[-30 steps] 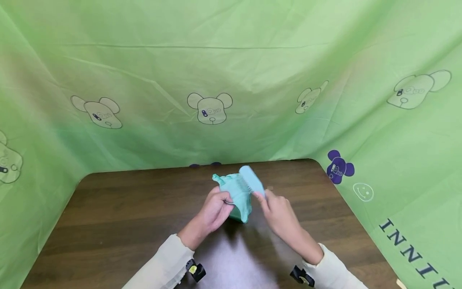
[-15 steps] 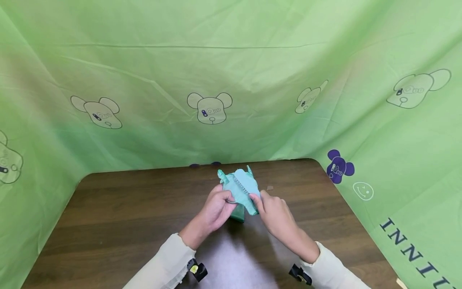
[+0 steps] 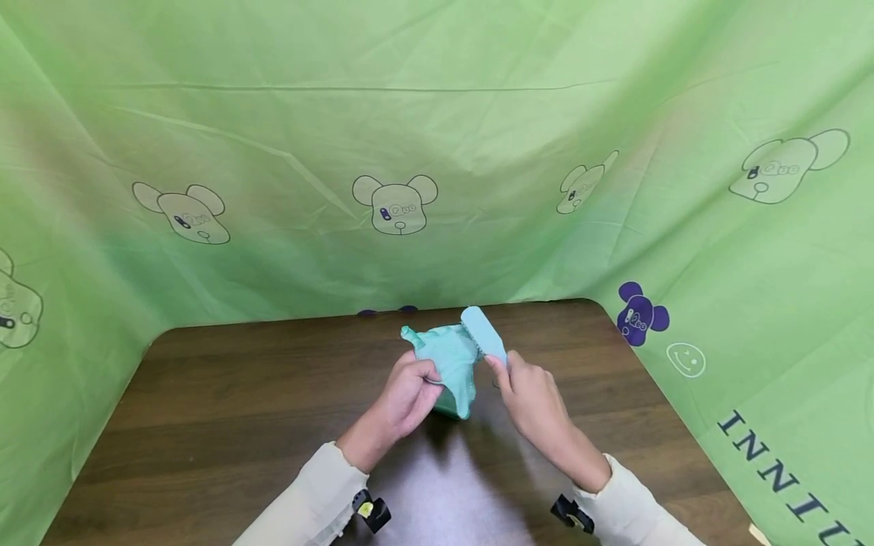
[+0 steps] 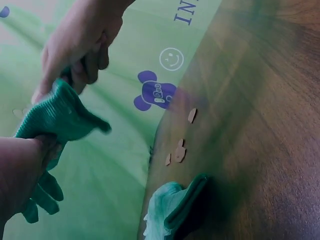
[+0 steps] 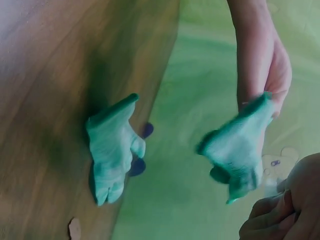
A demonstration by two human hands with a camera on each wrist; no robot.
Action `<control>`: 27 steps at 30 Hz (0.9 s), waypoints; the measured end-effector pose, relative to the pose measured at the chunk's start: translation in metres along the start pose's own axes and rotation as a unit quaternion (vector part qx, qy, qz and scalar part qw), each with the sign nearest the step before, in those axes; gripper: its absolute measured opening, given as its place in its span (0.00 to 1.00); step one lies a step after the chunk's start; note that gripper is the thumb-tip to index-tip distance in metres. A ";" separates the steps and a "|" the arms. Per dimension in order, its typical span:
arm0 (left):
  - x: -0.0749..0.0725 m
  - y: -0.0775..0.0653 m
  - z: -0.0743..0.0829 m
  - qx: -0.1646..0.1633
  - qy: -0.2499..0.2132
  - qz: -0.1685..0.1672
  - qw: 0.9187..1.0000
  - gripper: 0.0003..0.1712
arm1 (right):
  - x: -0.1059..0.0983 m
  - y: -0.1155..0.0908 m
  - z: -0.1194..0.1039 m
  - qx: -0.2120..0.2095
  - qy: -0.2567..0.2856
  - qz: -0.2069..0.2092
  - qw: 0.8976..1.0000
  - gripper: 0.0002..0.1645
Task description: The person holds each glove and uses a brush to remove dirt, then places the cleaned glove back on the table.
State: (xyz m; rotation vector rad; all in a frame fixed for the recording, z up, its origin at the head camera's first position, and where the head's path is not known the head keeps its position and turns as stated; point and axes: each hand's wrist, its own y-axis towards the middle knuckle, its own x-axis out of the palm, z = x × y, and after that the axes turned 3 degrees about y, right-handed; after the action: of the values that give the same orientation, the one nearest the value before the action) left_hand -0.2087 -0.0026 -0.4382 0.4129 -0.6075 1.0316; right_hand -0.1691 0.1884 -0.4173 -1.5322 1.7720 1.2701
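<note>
My left hand (image 3: 404, 396) grips a teal-green work glove (image 3: 445, 355) near its cuff, thumb on top, and holds it up above the table. In my right hand (image 3: 536, 398) is the handle of a light blue scrubbing brush (image 3: 483, 331). The brush head is at the glove's far right edge, its bristles facing the fabric. In the left wrist view the held glove's loose fingers (image 4: 49, 189) hang down. A second green glove (image 5: 111, 155) lies on the table below, mostly hidden by the held one in the head view.
Small flat brownish pieces (image 4: 180, 151) lie on the brown wooden table (image 3: 239, 409) near its far edge. A green printed cloth (image 3: 287, 258) hangs close behind the table and along its sides. A pale object (image 3: 758, 535) shows at the lower right corner.
The brush swept down across the glove half a second ago, tilting it flatter. Now the brush is back up at the right edge and the glove droops again. My left hand barely moved.
</note>
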 end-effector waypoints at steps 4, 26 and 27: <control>0.001 0.001 0.001 0.007 -0.001 -0.003 1.000 0.48 | 0.004 -0.008 -0.011 -0.058 -0.002 -0.032 0.998 0.21; 0.001 0.001 0.002 -0.004 -0.013 -0.016 1.000 0.52 | 0.006 0.000 -0.001 -0.042 -0.068 0.019 0.997 0.21; 0.001 0.001 0.002 -0.004 -0.012 -0.014 1.000 0.52 | 0.005 0.000 -0.001 -0.039 -0.064 0.020 0.997 0.21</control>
State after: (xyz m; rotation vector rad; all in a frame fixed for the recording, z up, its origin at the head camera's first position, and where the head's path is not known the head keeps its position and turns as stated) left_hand -0.2093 -0.0027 -0.4363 0.4248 -0.6253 0.9986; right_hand -0.1707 0.1852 -0.4213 -1.4299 1.6976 1.4391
